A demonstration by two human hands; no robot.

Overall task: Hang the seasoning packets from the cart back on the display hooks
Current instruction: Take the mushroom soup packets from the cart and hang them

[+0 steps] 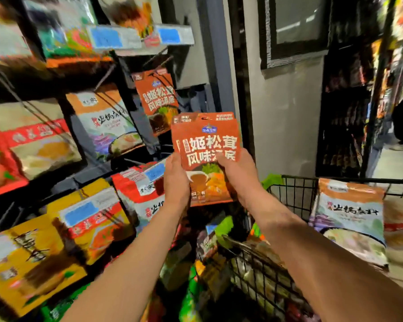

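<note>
Both hands hold a small stack of orange seasoning packets with white letters and a soup picture [206, 159]. The left hand [176, 180] grips the left edge of the stack, and the right hand [236, 176] grips the right side, with its thumb lying on the front. The fingers of both hands are curled round the stack, so they are full. At least two packets sit together, because more tops peek out behind the front one.

The stack is up in the air, above the black wire shopping cart [289, 196] and just to the right of the display rack. I think the step in hand is carrying the packets from the cart to their hook.

A matching orange packet [157, 101] hangs on a thin dark metal hook [159, 76] up and to the left. That looks like the right home. The next move calls for lifting the stack up and left, then lining the holes at the top with the hook tip and sliding them on.

There is open room between the stack and the hanging packet. A grey wall post [215, 54] stands close behind, and more packets hang to the left, so the path is a bit narrow. A white and orange packet [349, 217] waits in the cart.
</note>
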